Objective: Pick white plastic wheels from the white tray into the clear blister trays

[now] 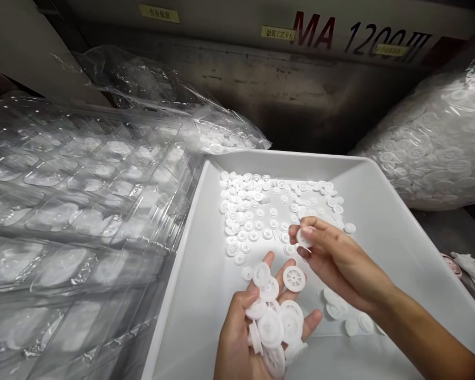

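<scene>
A heap of white plastic spoked wheels (271, 327) fills the cupped palm of my left hand (237, 338), some flat and some on edge. The thumb rests against a few of them, and one wheel (294, 278) lies near the fingertips. Above and to the right, my right hand (340, 258) pinches a single white wheel (304, 237) between thumb and fingers. Both hands are over a light grey plastic bin (190, 295). Many more wheels (241, 200) are spread on its floor, crowded along the far left. Another cluster (336, 304) lies partly hidden under my right forearm.
Stacked clear plastic trays (83, 211) holding white parts stand left of the bin. A clear bag (225, 134) with white pieces lies at its far left corner. A large full bag of white wheels (439, 137) bulges at right. A machine panel (237, 68) rises behind.
</scene>
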`<state>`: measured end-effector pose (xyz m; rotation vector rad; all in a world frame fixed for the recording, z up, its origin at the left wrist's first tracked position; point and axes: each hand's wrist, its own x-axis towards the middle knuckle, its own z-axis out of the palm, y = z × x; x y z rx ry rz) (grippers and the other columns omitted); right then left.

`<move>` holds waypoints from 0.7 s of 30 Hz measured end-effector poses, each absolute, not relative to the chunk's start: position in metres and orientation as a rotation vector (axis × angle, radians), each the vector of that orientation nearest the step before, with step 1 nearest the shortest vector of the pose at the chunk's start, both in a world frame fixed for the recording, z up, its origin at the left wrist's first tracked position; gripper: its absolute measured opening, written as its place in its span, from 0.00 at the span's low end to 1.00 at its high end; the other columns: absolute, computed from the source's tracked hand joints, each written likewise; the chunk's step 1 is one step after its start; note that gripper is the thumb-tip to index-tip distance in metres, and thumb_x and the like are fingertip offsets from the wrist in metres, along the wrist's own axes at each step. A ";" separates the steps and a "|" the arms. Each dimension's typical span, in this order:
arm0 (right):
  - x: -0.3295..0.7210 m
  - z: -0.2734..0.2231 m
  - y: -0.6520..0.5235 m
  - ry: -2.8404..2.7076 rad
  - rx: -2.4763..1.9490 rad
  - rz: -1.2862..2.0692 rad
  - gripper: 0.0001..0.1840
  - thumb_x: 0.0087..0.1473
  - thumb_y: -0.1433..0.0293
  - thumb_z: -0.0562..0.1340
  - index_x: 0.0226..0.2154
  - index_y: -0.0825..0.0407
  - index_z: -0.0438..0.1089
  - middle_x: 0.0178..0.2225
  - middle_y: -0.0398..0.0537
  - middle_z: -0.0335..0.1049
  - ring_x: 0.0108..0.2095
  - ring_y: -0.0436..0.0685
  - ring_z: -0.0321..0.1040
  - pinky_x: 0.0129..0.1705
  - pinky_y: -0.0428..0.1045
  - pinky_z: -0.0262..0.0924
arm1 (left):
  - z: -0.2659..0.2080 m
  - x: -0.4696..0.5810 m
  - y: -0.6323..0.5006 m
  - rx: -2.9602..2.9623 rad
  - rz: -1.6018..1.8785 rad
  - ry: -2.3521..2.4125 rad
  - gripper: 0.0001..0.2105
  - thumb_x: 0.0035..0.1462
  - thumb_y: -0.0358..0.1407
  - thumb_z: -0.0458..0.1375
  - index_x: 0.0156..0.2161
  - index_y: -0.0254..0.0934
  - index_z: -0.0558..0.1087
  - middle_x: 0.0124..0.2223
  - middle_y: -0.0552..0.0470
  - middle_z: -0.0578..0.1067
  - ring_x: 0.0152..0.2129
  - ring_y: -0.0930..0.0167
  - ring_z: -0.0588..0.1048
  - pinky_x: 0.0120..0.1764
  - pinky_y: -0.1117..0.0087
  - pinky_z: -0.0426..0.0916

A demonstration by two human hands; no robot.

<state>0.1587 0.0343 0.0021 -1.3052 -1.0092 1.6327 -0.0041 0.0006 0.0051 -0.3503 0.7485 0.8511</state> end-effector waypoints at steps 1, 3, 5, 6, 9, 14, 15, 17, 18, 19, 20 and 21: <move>0.164 0.003 0.035 -0.985 -1.289 1.616 0.05 0.61 0.63 0.51 0.34 0.46 0.56 0.39 0.40 0.58 0.37 0.48 0.57 0.42 0.46 0.55 | 0.004 -0.005 0.001 -0.338 0.859 0.735 0.21 0.61 0.30 0.46 0.59 0.40 0.59 0.51 0.40 0.74 0.47 0.62 0.74 0.51 0.41 0.62; 0.172 0.005 0.035 -1.004 -1.287 1.583 0.03 0.61 0.66 0.49 0.35 0.45 0.56 0.34 0.39 0.55 0.34 0.47 0.55 0.39 0.45 0.55 | 0.003 -0.006 0.000 -0.338 0.870 0.712 0.20 0.61 0.31 0.45 0.57 0.38 0.62 0.52 0.39 0.73 0.46 0.61 0.74 0.51 0.40 0.60; 0.177 0.009 0.033 -1.102 -1.314 1.572 0.01 0.60 0.66 0.55 0.36 0.45 0.60 0.30 0.38 0.53 0.30 0.47 0.52 0.35 0.45 0.53 | 0.004 -0.006 0.000 -0.367 0.879 0.719 0.19 0.60 0.33 0.45 0.56 0.38 0.64 0.52 0.41 0.74 0.47 0.60 0.73 0.52 0.40 0.59; 0.178 0.011 0.031 -1.194 -1.337 1.570 0.05 0.57 0.66 0.60 0.37 0.44 0.63 0.30 0.38 0.54 0.30 0.48 0.52 0.35 0.45 0.52 | 0.006 -0.006 0.001 -0.384 0.882 0.733 0.19 0.60 0.33 0.45 0.56 0.39 0.64 0.51 0.41 0.74 0.47 0.60 0.73 0.53 0.41 0.58; 0.176 0.017 0.027 -1.654 -1.440 1.503 0.18 0.47 0.67 0.69 0.42 0.40 0.67 0.32 0.38 0.58 0.32 0.50 0.53 0.37 0.47 0.52 | 0.011 -0.004 0.002 -0.415 0.895 0.774 0.18 0.60 0.34 0.47 0.54 0.39 0.67 0.48 0.44 0.76 0.46 0.61 0.74 0.55 0.45 0.58; 0.170 0.015 0.024 -1.902 -1.484 1.373 0.10 0.53 0.65 0.64 0.40 0.37 0.67 0.32 0.37 0.59 0.33 0.50 0.55 0.36 0.47 0.54 | 0.016 -0.003 0.004 -0.407 0.890 0.804 0.15 0.60 0.33 0.47 0.47 0.38 0.73 0.45 0.45 0.78 0.46 0.60 0.74 0.53 0.42 0.60; 0.169 0.013 0.024 -1.880 -1.472 1.387 0.12 0.53 0.67 0.64 0.41 0.37 0.67 0.33 0.37 0.59 0.33 0.50 0.55 0.37 0.47 0.54 | 0.016 -0.003 0.004 -0.397 0.886 0.809 0.15 0.61 0.33 0.46 0.46 0.38 0.74 0.45 0.45 0.78 0.46 0.60 0.74 0.52 0.41 0.60; 0.169 0.011 0.025 -1.845 -1.459 1.406 0.14 0.53 0.69 0.63 0.42 0.36 0.66 0.33 0.36 0.60 0.33 0.49 0.56 0.38 0.47 0.55 | 0.015 -0.003 0.003 -0.373 0.867 0.807 0.16 0.61 0.32 0.45 0.45 0.38 0.75 0.45 0.46 0.78 0.47 0.60 0.74 0.51 0.40 0.61; 0.169 0.011 0.025 -1.831 -1.457 1.409 0.14 0.53 0.69 0.63 0.42 0.36 0.66 0.34 0.36 0.61 0.33 0.49 0.56 0.38 0.47 0.56 | 0.015 -0.003 0.003 -0.358 0.855 0.799 0.16 0.61 0.32 0.45 0.45 0.38 0.75 0.46 0.46 0.78 0.47 0.60 0.73 0.51 0.40 0.61; 0.168 0.010 0.025 -1.823 -1.454 1.412 0.14 0.53 0.69 0.63 0.41 0.36 0.66 0.34 0.36 0.61 0.33 0.49 0.57 0.37 0.47 0.56 | 0.015 -0.004 0.003 -0.338 0.840 0.787 0.16 0.61 0.32 0.44 0.45 0.38 0.75 0.48 0.46 0.77 0.48 0.60 0.73 0.51 0.40 0.60; 0.168 0.010 0.026 -1.816 -1.453 1.415 0.13 0.54 0.68 0.63 0.41 0.36 0.66 0.34 0.36 0.62 0.34 0.49 0.57 0.38 0.47 0.56 | 0.015 -0.004 0.003 -0.318 0.827 0.773 0.17 0.61 0.33 0.44 0.45 0.38 0.75 0.49 0.46 0.76 0.48 0.60 0.73 0.52 0.40 0.60; 0.168 0.010 0.026 -1.811 -1.451 1.417 0.13 0.54 0.68 0.63 0.41 0.36 0.67 0.34 0.36 0.62 0.34 0.50 0.57 0.38 0.47 0.56 | 0.015 -0.005 0.003 -0.293 0.813 0.758 0.17 0.62 0.32 0.44 0.45 0.38 0.74 0.49 0.45 0.75 0.48 0.60 0.73 0.52 0.40 0.59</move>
